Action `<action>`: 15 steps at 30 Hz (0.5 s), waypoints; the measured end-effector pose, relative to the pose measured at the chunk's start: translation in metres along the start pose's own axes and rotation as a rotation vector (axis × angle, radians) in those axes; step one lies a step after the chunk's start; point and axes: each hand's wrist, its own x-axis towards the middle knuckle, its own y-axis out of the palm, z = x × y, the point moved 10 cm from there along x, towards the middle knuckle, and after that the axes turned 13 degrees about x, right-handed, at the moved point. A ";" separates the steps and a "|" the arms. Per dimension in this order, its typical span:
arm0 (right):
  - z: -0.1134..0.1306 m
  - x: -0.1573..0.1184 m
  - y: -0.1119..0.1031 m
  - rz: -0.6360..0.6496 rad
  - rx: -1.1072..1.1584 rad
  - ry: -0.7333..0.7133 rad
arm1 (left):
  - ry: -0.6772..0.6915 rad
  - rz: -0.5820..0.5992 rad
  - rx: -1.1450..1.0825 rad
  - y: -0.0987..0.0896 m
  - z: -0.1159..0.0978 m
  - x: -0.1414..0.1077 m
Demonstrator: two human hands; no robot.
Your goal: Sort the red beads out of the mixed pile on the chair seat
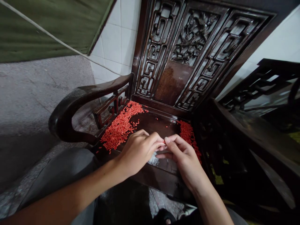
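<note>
My left hand [140, 147] and my right hand [181, 153] meet above the seat of a dark carved wooden chair [164, 125]. Both are closed in a pinch, fingertips almost touching. Between them shows a small red piece [164, 142], mostly covered by the fingers. Many like it lie on the seat: a large spread of small red pieces [120, 128] to the left and a narrower pile of red pieces [187, 132] to the right. Beneath my hands is a small heap of white pieces [153, 160], partly hidden by my fingers and too small to make out.
A curved armrest [67, 106] bounds the seat on the left. The tall fretwork backrest [173, 78] rises behind it. Another dark wooden chair [234, 131] stands close on the right. A pale cord [58, 40] crosses a green cloth [51, 25] at upper left.
</note>
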 end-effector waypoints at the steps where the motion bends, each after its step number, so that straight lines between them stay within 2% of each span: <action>1: -0.001 0.000 0.000 0.001 0.001 -0.001 | 0.001 0.000 0.004 0.000 0.000 0.000; 15: -0.004 0.004 0.000 0.007 0.003 0.009 | -0.022 0.019 -0.007 0.002 0.003 -0.002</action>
